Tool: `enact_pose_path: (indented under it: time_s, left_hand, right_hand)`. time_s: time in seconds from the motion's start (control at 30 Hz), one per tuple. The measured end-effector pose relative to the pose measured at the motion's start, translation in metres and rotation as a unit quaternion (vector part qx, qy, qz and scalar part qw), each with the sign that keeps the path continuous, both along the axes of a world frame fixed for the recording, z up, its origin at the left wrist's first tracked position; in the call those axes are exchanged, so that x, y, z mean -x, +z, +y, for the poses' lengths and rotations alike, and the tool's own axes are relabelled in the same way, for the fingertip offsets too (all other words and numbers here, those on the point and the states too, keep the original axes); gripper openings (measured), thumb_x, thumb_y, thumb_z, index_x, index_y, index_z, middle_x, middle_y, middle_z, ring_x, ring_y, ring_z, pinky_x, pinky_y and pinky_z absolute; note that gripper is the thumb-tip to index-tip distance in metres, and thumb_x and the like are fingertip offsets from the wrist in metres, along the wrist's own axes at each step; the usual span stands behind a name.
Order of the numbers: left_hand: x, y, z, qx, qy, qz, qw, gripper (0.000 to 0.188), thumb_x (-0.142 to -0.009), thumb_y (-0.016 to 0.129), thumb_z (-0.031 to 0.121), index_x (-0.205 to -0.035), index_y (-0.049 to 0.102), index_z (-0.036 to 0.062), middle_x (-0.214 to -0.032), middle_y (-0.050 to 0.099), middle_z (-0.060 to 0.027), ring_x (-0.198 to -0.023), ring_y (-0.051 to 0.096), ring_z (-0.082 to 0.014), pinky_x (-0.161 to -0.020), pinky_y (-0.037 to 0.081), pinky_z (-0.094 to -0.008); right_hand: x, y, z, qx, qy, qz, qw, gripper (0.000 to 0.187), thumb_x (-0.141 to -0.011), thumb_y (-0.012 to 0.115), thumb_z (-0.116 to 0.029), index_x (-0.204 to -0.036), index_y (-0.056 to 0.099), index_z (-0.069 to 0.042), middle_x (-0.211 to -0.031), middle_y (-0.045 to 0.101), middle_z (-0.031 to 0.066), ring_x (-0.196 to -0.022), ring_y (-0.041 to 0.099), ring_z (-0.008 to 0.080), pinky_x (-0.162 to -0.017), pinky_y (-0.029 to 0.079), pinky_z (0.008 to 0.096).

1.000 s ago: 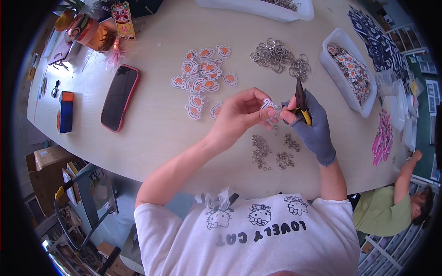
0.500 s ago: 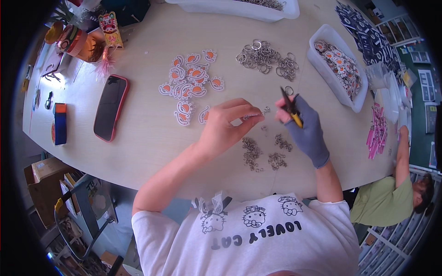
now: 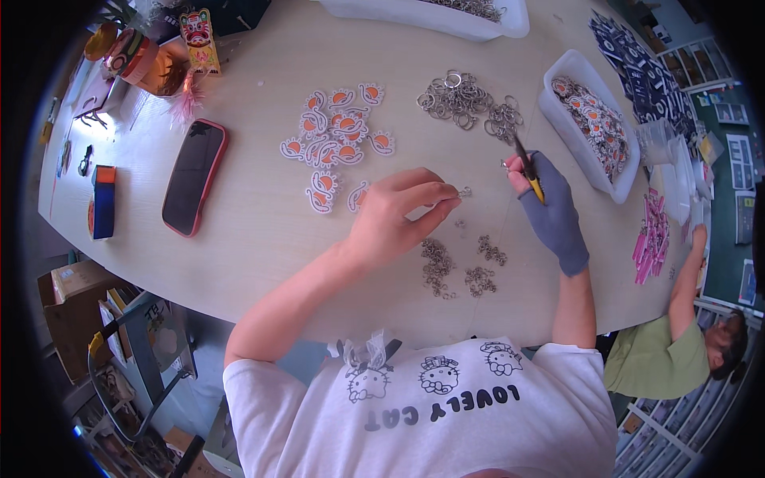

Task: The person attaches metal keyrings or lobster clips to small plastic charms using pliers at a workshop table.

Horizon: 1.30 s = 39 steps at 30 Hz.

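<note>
My left hand (image 3: 402, 211) is closed in a pinch above the middle of the table. Whatever its fingertips hold is mostly hidden, and a small metal piece (image 3: 465, 192) shows right beside them. In a grey fingerless glove, my right hand (image 3: 546, 203) is closed on pliers (image 3: 535, 185) with yellow handles and dark jaws pointing away. A small bit of metal (image 3: 504, 165) shows at its fingertips. Just beyond lie heaped split key rings (image 3: 458, 99). Small jump rings (image 3: 437, 267) form little piles nearer me. White and orange sun-shaped charms (image 3: 348, 125) lie left of the key rings.
A white tray (image 3: 551, 111) of finished-looking charms stands at the right, another white tray (image 3: 422, 22) of metal parts at the back. A phone (image 3: 195, 179) lies left. Pink strips (image 3: 652, 239) and dark packets (image 3: 637, 72) lie right, near another person (image 3: 661, 362).
My right hand has moved right and slightly away with the pliers. The lone key ring formerly beside it no longer shows on the table. My left hand has shifted slightly right.
</note>
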State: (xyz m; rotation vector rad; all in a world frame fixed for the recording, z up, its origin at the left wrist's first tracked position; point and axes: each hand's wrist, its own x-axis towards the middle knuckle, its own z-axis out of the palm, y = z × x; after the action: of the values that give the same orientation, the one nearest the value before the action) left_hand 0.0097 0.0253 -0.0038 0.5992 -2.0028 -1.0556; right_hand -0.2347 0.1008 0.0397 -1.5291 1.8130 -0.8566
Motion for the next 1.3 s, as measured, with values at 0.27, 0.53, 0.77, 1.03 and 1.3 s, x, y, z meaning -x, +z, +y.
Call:
enact_pose_path:
  time_s: [0.27, 0.53, 0.77, 1.03, 1.3]
  left_hand:
    - [0.0, 0.004, 0.002, 0.018, -0.005, 0.051, 0.999, 0.019, -0.081, 0.078, -0.004, -0.099, 0.075, 0.0034, -0.09, 0.071, -0.0082, -0.077, 0.07, -0.02, -0.065, 0.055, -0.0312]
    - [0.001, 0.005, 0.004, 0.008, 0.003, 0.08, 0.997, 0.013, -0.083, 0.076, 0.001, -0.096, 0.073, 0.004, -0.088, 0.068, -0.0071, -0.076, 0.067, -0.0227, -0.062, 0.053, -0.0342]
    - [-0.002, 0.004, 0.003, 0.018, 0.005, 0.085, 0.996, 0.02, -0.081, 0.077, -0.004, -0.1, 0.076, 0.0022, -0.089, 0.071, -0.0086, -0.076, 0.069, -0.0188, -0.063, 0.053, -0.0303]
    - [-0.006, 0.006, 0.0, 0.096, 0.072, 0.162, 0.979, 0.022, -0.077, 0.079, -0.005, -0.098, 0.073, 0.0004, -0.091, 0.07, -0.0102, -0.077, 0.068, -0.0216, -0.062, 0.053, -0.032]
    - [-0.013, 0.014, 0.001, 0.233, 0.095, 0.208, 0.945, 0.033, -0.069, 0.077, -0.009, -0.102, 0.072, -0.0044, -0.095, 0.069, -0.0157, -0.088, 0.071, -0.0341, -0.069, 0.057, -0.0365]
  right_hand:
    - [-0.033, 0.037, 0.009, -0.03, 0.034, -0.268, 0.962, 0.017, -0.104, 0.056, -0.016, -0.111, 0.057, -0.001, -0.106, 0.066, 0.0108, -0.103, 0.062, 0.0151, -0.098, 0.046, 0.0326]
    - [-0.04, 0.043, 0.013, -0.032, 0.062, -0.263, 0.962, 0.012, -0.105, 0.053, -0.014, -0.109, 0.056, -0.002, -0.101, 0.066, 0.0088, -0.107, 0.061, 0.0147, -0.107, 0.042, 0.0345]
    - [-0.043, 0.044, 0.015, -0.023, 0.066, -0.293, 0.954, 0.011, -0.105, 0.052, -0.012, -0.109, 0.055, -0.002, -0.104, 0.063, 0.0085, -0.109, 0.061, 0.0155, -0.108, 0.041, 0.035]
    - [-0.048, 0.047, 0.021, -0.016, 0.076, -0.275, 0.958, 0.015, -0.101, 0.059, -0.011, -0.11, 0.056, 0.0, -0.104, 0.064, 0.0114, -0.106, 0.063, 0.0219, -0.098, 0.046, 0.036]
    - [-0.086, 0.046, 0.02, 0.198, 0.102, 0.178, 0.959, 0.029, -0.088, 0.071, -0.01, -0.112, 0.058, -0.001, -0.107, 0.061, 0.0151, -0.096, 0.059, 0.0327, -0.089, 0.045, 0.0437]
